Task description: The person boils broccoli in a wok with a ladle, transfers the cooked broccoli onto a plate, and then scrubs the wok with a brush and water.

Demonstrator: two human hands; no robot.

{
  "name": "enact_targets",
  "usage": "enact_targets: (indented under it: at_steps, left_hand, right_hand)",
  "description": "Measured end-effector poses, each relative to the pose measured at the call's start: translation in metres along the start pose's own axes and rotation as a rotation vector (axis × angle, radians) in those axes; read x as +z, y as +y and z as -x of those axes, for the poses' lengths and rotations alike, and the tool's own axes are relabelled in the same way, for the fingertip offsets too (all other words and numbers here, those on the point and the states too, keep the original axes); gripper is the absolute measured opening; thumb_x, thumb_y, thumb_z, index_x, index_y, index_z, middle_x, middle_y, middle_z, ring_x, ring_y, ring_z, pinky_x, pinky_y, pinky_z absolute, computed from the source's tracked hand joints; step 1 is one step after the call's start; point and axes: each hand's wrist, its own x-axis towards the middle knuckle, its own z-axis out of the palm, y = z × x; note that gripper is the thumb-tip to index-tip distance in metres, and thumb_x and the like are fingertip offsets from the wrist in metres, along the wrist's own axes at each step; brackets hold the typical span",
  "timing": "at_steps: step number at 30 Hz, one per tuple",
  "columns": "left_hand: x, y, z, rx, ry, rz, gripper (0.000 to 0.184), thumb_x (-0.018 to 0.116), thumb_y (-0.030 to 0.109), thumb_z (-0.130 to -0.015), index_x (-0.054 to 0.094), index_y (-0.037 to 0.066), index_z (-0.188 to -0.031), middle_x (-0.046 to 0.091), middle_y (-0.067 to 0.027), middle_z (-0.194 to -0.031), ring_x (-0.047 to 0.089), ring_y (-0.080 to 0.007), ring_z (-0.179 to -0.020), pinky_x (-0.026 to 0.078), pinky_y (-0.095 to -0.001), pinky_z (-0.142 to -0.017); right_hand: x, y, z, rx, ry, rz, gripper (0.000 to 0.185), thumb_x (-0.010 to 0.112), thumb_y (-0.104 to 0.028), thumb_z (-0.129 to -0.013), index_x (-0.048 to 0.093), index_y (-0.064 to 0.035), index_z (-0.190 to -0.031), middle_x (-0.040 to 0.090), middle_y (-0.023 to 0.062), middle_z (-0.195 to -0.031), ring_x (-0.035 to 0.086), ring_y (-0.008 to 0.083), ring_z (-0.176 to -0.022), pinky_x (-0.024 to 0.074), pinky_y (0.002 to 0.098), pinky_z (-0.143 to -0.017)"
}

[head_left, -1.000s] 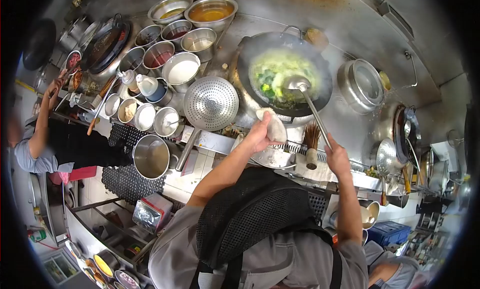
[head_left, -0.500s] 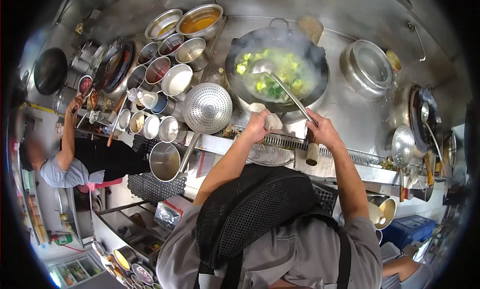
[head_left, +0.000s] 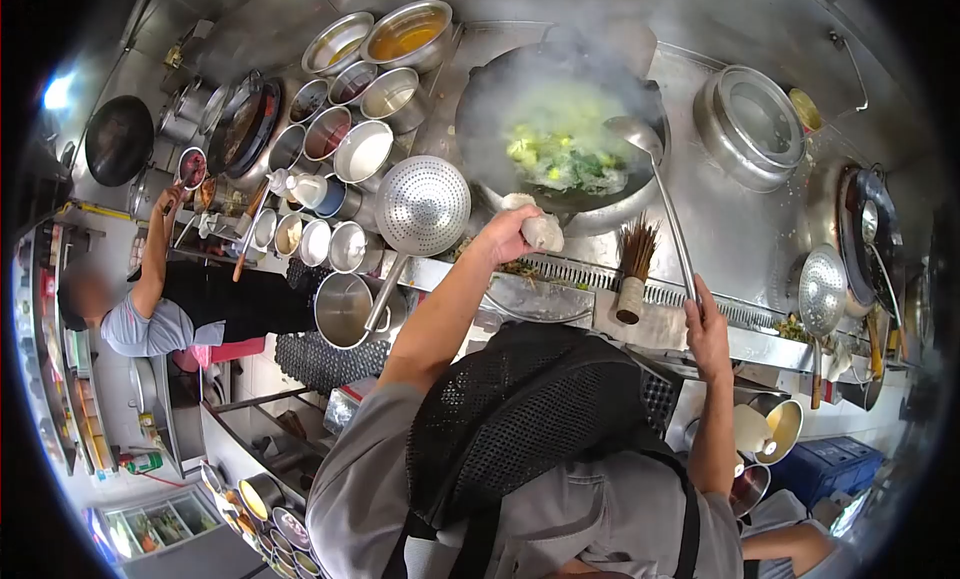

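Note:
A steaming dark wok holds chopped green vegetables, gathered toward its near side. My left hand is closed around a folded pale cloth at the wok's near rim; whatever part of the wok lies under the cloth is hidden. Farther right, my right hand grips the end of a long-handled metal ladle. The ladle's bowl hangs at the wok's right rim, clear of the vegetables. Between my hands, a bamboo wok brush stands at the counter's edge.
A perforated strainer rests across a metal pot at the left. Several seasoning containers stand behind it. To the right are a lidded steel pot and another strainer. A co-worker stands at far left.
The ladle has come out of the vegetables to the wok's right rim. My right hand has moved right and back toward me. The vegetables have shifted nearer, and steam looks thicker.

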Motion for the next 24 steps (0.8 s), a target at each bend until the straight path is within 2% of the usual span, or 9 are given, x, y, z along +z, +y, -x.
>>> enact_targets:
  at_steps: [2,5,7,12,15,17,18,22,24]
  left_hand:
    - [0.002,0.005,-0.007,-0.021,-0.062,0.041,0.033,0.064,0.020,-0.097,0.057,0.003,-0.125,0.068,-0.0146,-0.118,0.068,-0.0320,-0.111,0.058,-0.0531,-0.092]
    - [0.000,-0.003,-0.017,-0.054,-0.062,0.147,0.029,0.068,0.017,-0.095,0.059,0.005,-0.120,0.069,-0.0149,-0.118,0.069,-0.0323,-0.106,0.059,-0.0487,-0.093]
    - [-0.007,-0.009,-0.022,0.038,-0.082,0.149,0.024,0.067,0.014,-0.093,0.061,0.006,-0.115,0.071,-0.0131,-0.112,0.071,-0.0306,-0.103,0.059,-0.0477,-0.092]
    - [-0.003,-0.022,-0.020,0.305,-0.013,0.245,0.020,0.066,0.003,-0.084,0.063,-0.004,-0.102,0.069,-0.0132,-0.093,0.072,-0.0273,-0.078,0.062,-0.0417,-0.067]
    - [-0.015,-0.025,-0.025,0.332,-0.057,0.302,0.018,0.066,0.003,-0.084,0.064,-0.003,-0.101,0.069,-0.0118,-0.092,0.072,-0.0258,-0.078,0.061,-0.0411,-0.066]
    - [-0.021,-0.019,-0.016,0.335,-0.098,0.342,0.013,0.065,0.003,-0.085,0.064,-0.001,-0.096,0.068,-0.0104,-0.087,0.071,-0.0248,-0.075,0.061,-0.0413,-0.063]
    - [-0.027,-0.017,-0.015,0.303,-0.135,0.336,0.010,0.065,0.004,-0.085,0.063,0.000,-0.094,0.067,-0.0101,-0.086,0.071,-0.0248,-0.073,0.061,-0.0416,-0.062]
    - [-0.043,-0.007,0.004,0.228,-0.220,0.307,0.008,0.062,0.006,-0.087,0.059,0.004,-0.094,0.066,-0.0120,-0.085,0.071,-0.0276,-0.074,0.061,-0.0439,-0.065]
    - [-0.049,-0.010,0.016,0.231,-0.254,0.330,0.007,0.062,0.006,-0.088,0.060,0.005,-0.094,0.066,-0.0097,-0.084,0.070,-0.0257,-0.073,0.060,-0.0423,-0.064]
  right_hand:
    - [0.016,-0.012,0.012,0.029,0.059,-0.122,0.051,0.057,-0.018,-0.105,0.046,-0.0091,-0.154,0.048,0.0036,-0.070,0.046,0.0125,-0.064,0.0433,0.0305,-0.059]
    - [0.047,-0.026,0.037,0.118,0.101,-0.227,0.052,0.057,-0.021,-0.105,0.045,-0.0114,-0.155,0.052,0.0024,-0.069,0.047,0.0119,-0.061,0.0440,0.0301,-0.058]
    - [0.065,-0.041,0.049,0.125,0.154,-0.186,0.052,0.058,-0.021,-0.105,0.046,-0.0117,-0.154,0.054,0.0025,-0.069,0.049,0.0114,-0.061,0.0447,0.0299,-0.058]
    - [0.111,-0.093,0.067,0.167,0.238,-0.177,0.052,0.060,-0.018,-0.104,0.046,-0.0079,-0.153,0.057,0.0044,-0.070,0.051,0.0123,-0.062,0.0468,0.0313,-0.060]
    - [0.129,-0.114,0.065,0.083,0.297,-0.098,0.052,0.060,-0.017,-0.104,0.046,-0.0048,-0.152,0.059,0.0058,-0.072,0.052,0.0121,-0.060,0.0475,0.0309,-0.058]
    - [0.132,-0.156,0.056,0.182,0.289,-0.151,0.051,0.060,-0.017,-0.103,0.047,-0.0042,-0.151,0.061,0.0070,-0.074,0.053,0.0131,-0.060,0.0484,0.0312,-0.059]
    - [0.138,-0.145,0.046,0.059,0.355,-0.040,0.051,0.061,-0.018,-0.103,0.048,-0.0037,-0.150,0.062,0.0088,-0.074,0.056,0.0159,-0.063,0.0503,0.0340,-0.062]
    - [0.135,-0.202,0.010,0.159,0.351,-0.038,0.054,0.063,-0.019,-0.100,0.048,-0.0039,-0.150,0.062,0.0121,-0.075,0.058,0.0195,-0.068,0.0517,0.0377,-0.069]
    - [0.130,-0.205,-0.013,0.092,0.387,0.166,0.057,0.065,-0.016,-0.096,0.048,-0.0045,-0.149,0.069,0.0200,-0.084,0.067,0.0299,-0.073,0.0535,0.0431,-0.074]
